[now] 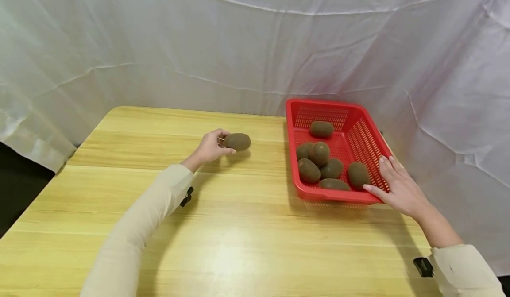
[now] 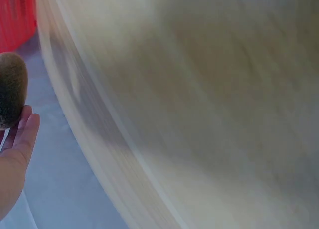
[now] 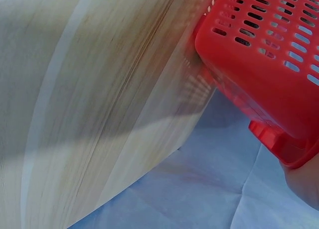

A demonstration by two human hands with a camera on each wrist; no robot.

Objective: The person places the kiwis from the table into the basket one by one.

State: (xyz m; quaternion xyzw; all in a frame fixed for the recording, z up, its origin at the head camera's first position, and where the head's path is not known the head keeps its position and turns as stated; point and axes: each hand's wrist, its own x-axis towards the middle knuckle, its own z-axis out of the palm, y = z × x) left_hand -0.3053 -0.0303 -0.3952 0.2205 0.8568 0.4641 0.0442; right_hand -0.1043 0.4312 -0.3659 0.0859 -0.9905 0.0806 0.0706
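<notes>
My left hand [image 1: 211, 146] holds a brown kiwi [image 1: 237, 142] by its near end, with the thumb below and the fingers behind. In the left wrist view the same kiwi [image 2: 12, 92] shows at the left edge, beside the fingertips. On the right stands a red plastic basket [image 1: 292, 155] with slotted walls, and several kiwis [image 1: 332, 168] lie inside, most of them toward its front left. My right hand [image 1: 404, 190] rests on the basket's front right corner, its fingers straight along the side rim and the thumb spread over the front rim.
The wooden table [image 1: 239, 235] has a rounded far left corner. A pale cloth curtain [image 1: 223, 44] hangs behind it and along the right side. The basket stands close to the table's right edge. A black clip [image 1: 187, 196] sits at the left sleeve.
</notes>
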